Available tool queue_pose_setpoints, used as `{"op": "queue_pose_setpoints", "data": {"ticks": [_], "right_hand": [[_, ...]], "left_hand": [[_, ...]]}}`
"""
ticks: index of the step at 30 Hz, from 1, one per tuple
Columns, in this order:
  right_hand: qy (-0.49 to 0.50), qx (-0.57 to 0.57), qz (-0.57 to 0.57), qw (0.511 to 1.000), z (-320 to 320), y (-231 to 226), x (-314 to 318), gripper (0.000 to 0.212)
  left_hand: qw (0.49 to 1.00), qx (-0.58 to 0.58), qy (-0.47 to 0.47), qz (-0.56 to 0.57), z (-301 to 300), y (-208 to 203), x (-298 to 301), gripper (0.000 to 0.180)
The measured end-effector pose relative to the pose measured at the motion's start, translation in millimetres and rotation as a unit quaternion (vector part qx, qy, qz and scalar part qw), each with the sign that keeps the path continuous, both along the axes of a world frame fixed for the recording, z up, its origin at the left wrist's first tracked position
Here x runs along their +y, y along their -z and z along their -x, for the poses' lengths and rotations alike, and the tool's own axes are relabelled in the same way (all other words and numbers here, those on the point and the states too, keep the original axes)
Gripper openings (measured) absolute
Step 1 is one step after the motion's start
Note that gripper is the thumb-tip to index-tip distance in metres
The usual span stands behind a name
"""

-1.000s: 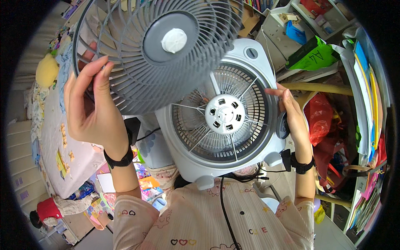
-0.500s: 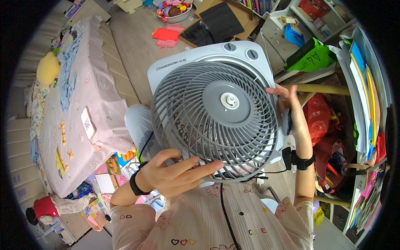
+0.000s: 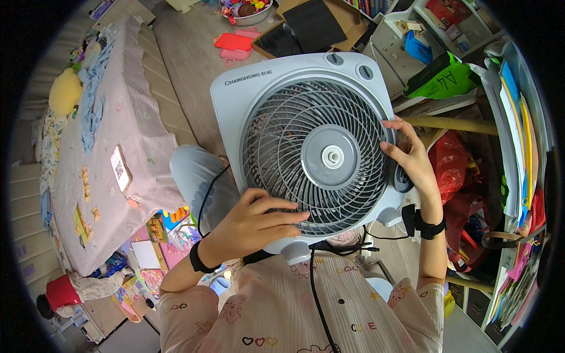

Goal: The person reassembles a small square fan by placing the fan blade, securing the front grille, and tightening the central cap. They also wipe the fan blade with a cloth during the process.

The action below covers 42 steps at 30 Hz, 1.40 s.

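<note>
A box fan point(image 3: 232, 109) with a pale blue-grey square housing lies tilted up in front of me, propped partly over my bent leg. Its round grey spiral grille point(image 3: 282, 126) sits inside the housing's circular recess, around a white hub point(image 3: 332, 157). Across the grille's lower left edge rests my left hand point(image 3: 259, 220), open, its fingers stretched over the ribs. At the right edge my right hand point(image 3: 412, 156) touches the rim with thumb and fingertips, fingers bent but apart. Beside its palm is a dark round part point(image 3: 402, 179) on the fan's side. Two control knobs point(image 3: 365, 72) mark the top corner.
At left is a bed point(image 3: 141, 159) with a phone point(image 3: 121, 169) on it. Shelving on the right holds folders point(image 3: 521, 135) and a red bag point(image 3: 447, 165). An open cardboard box point(image 3: 353, 26) lies beyond the fan. Black cables point(image 3: 321, 288) hang near my shirt.
The grille has gone from standing raised and tilted off the housing to lying within its recess. My left hand has moved slightly up; my right fingers have come onto the rim.
</note>
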State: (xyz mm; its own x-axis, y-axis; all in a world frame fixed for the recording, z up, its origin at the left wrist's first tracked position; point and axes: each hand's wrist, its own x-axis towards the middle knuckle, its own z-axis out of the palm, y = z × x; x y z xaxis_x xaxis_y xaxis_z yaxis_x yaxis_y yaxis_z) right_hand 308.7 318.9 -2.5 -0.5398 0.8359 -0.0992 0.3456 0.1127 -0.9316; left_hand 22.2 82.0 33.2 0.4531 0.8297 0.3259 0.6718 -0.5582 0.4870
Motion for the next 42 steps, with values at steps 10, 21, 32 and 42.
{"op": "queue_pose_setpoints", "data": {"ticks": [10,21,32,42], "right_hand": [[0.026,0.020,-0.031,0.999,10,-12,-9,0.059],[0.008,-0.044,-0.015,0.999,14,-20,-10,0.049],[0.001,0.000,-0.005,1.000,14,-12,-4,0.052],[0.007,-0.014,0.023,1.000,11,-17,-5,0.049]], "left_hand": [[0.993,-0.075,-0.085,0.041,-1,11,7,0.012],[0.990,-0.100,-0.079,0.057,5,23,15,0.011],[0.992,-0.097,-0.054,0.063,5,14,19,0.016],[0.911,-0.151,-0.362,0.126,13,3,23,0.017]]}}
